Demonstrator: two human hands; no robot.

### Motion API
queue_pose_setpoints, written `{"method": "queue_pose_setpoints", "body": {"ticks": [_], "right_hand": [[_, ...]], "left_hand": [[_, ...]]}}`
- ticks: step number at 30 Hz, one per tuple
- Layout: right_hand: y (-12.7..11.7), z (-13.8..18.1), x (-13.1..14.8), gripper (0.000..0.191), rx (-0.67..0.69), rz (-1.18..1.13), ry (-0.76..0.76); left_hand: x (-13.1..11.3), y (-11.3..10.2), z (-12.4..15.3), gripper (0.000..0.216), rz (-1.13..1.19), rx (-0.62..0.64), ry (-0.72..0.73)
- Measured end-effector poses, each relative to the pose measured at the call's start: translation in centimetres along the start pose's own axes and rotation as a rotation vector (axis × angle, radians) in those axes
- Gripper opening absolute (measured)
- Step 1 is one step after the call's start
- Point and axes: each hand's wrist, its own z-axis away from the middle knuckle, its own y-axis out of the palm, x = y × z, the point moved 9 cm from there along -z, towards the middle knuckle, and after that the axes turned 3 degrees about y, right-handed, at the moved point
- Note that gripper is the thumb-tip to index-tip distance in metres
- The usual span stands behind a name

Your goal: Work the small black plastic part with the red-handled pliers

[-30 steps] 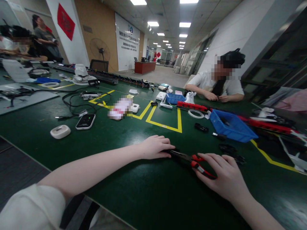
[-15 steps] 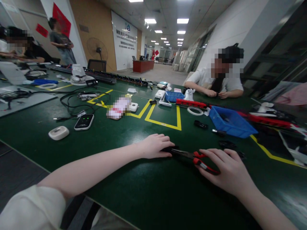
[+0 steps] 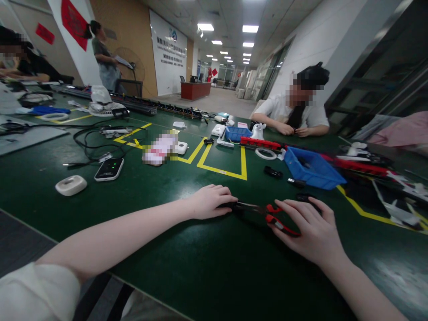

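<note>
Red-handled pliers [image 3: 267, 213] lie low over the green table [image 3: 207, 267], jaws pointing left. My right hand [image 3: 309, 232] is curled over the red handles and grips them. My left hand [image 3: 210, 200] rests knuckles-up on the table with its fingers bent over a small dark part at the plier tips; the part itself is mostly hidden. A small black piece [image 3: 302, 196] lies just beyond my right hand.
A blue bin [image 3: 310, 169], black parts [image 3: 272, 171], a white tape ring [image 3: 265, 154] and yellow floor-tape lines [image 3: 222, 169] sit beyond my hands. A phone [image 3: 109, 169] and white puck [image 3: 71, 185] lie left. A seated person [image 3: 294, 118] works opposite; others are far left.
The view has drifted slightly right and down. My hands and the pliers hold nearly the same pose. A standing person at far left has walked to the right.
</note>
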Motion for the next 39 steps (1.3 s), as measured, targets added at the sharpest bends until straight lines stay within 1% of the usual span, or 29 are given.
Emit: {"method": "queue_pose_setpoints", "body": {"ticks": [3,6,10,13,19,28,39], "right_hand": [[-0.4,0.1,-0.9,0.052,-0.025,0.016,0.057],[-0.4,0.3,-1.1,0.052,-0.035,0.014,0.063],[-0.1,0.1,-0.2,0.050,-0.029,-0.003,0.046],[-0.1,-0.1,0.6,0.044,-0.047,-0.029,0.070],[0.1,-0.2,1.7,0.041,-0.072,-0.064,0.074],[0.4,0.0,1.0,0.041,-0.067,-0.081,0.106],[0.3,-0.2,1.3,0.040,-0.035,-0.079,0.082]], "left_hand": [[0.1,0.0,0.1,0.034,0.067,-0.014,0.011],[0.4,-0.1,0.0,0.033,0.145,-0.032,0.008],[0.8,-0.2,-0.1,0.025,0.255,-0.043,-0.004],[1.1,-0.2,-0.2,0.016,0.302,-0.048,-0.002],[0.9,-0.1,-0.1,0.014,0.262,-0.056,0.027],[0.8,0.0,0.0,0.015,0.242,-0.063,0.037],[0.6,0.1,0.0,0.015,0.238,-0.046,0.022]]}}
